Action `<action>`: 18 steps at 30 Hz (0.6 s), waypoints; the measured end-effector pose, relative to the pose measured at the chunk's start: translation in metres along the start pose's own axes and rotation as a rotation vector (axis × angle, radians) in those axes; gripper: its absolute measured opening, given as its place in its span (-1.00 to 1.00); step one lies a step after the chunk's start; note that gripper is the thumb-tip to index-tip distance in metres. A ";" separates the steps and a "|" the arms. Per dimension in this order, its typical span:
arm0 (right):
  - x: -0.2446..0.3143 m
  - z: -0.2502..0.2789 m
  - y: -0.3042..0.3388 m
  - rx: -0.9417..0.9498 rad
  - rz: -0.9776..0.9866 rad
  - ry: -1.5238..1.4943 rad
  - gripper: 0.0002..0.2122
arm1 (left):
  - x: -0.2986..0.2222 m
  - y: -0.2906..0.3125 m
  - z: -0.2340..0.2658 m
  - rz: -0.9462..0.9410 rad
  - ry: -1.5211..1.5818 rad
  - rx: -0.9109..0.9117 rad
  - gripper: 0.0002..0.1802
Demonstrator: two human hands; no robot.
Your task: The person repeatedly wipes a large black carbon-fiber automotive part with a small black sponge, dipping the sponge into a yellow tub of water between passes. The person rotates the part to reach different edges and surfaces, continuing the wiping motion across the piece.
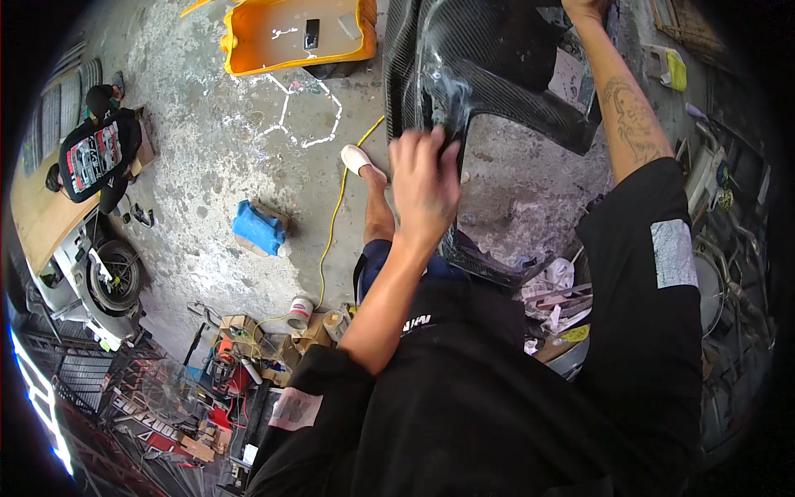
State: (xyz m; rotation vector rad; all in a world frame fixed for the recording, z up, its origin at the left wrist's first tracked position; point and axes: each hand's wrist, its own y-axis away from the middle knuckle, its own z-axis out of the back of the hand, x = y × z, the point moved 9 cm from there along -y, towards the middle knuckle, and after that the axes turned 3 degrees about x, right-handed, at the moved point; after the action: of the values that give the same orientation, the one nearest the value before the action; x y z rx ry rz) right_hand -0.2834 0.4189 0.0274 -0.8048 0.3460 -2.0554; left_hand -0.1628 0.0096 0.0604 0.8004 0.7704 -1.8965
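Observation:
A large black carbon-fibre panel [497, 66] with a woven, glossy surface and a wide opening stands in front of me. Whitish smears [445, 83] mark its raised ridge. My left hand [425, 178] is over the near end of that ridge, its fingers pointing away from me and smeared by motion. Whether it holds anything is not visible. My right hand [584, 8] reaches to the panel's far right part at the top of the view, where the picture's edge cuts off its fingers.
A yellow tub [364, 50] of cloudy water stands far left, a dark block inside it. A blue cloth [259, 228] lies on the stained floor beside a yellow cord [334, 219]. Another person [99, 153] crouches at left near a motorcycle [112, 273]. Scrap parts [716, 224] pile up at right.

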 end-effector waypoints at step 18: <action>0.002 -0.007 0.006 0.009 -0.017 -0.011 -0.49 | 0.011 -0.012 -0.017 -0.022 -0.006 0.044 -0.72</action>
State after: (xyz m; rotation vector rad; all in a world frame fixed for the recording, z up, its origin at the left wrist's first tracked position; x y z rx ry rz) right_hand -0.2854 0.4133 0.0197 -0.8153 0.3242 -2.0666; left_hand -0.1741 0.0224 0.0438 0.8164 0.7387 -1.9400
